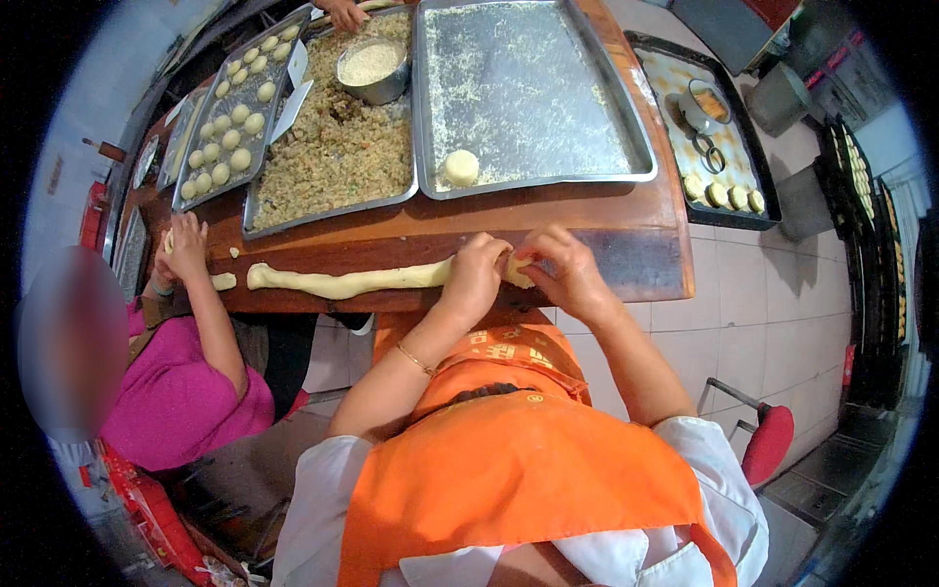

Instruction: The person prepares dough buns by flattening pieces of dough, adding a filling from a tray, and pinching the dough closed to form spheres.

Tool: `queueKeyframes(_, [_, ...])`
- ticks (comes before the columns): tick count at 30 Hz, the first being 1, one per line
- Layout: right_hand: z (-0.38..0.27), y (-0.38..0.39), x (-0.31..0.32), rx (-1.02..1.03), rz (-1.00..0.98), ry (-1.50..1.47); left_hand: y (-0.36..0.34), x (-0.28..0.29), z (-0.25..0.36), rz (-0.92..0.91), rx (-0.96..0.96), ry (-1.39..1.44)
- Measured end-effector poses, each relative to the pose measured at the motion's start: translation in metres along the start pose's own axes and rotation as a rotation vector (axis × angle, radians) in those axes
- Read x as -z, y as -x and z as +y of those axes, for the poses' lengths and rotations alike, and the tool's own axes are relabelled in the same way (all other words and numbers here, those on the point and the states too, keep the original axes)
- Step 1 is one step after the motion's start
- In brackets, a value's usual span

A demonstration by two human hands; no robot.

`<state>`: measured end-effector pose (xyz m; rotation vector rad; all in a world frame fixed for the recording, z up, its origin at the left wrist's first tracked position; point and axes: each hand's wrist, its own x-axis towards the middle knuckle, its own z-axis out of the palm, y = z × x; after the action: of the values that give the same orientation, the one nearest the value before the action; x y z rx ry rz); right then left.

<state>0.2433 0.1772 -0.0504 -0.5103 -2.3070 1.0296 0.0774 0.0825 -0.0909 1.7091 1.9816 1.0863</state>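
Dough [342,284] along tabletop [391,233] near edge; left grip [474,280] curled round right end, right grip [563,268] pinching the tip; I'd guess soft, light, easily torn, so hold lightly near the end

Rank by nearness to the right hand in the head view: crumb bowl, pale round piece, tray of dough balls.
1. Pale round piece: on the large tray, ahead and left.
2. Crumb bowl: left of that tray.
3. Tray of dough balls: far left.
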Motion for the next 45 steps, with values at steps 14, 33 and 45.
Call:
queueKeyframes(14, [0.027,0.013,0.023,-0.264,0.475,-0.173,-0.066,-0.043,0.013,-0.153,-0.314,-0.210])
queueKeyframes(33, [0.035,0.047,0.048,-0.384,0.596,-0.316,-0.069,-0.034,0.028,-0.192,-0.513,-0.371])
queueKeyframes(45, [0.016,0.051,0.031,-0.403,0.551,-0.451,-0.028,-0.009,-0.010,-0.194,-0.444,-0.253])
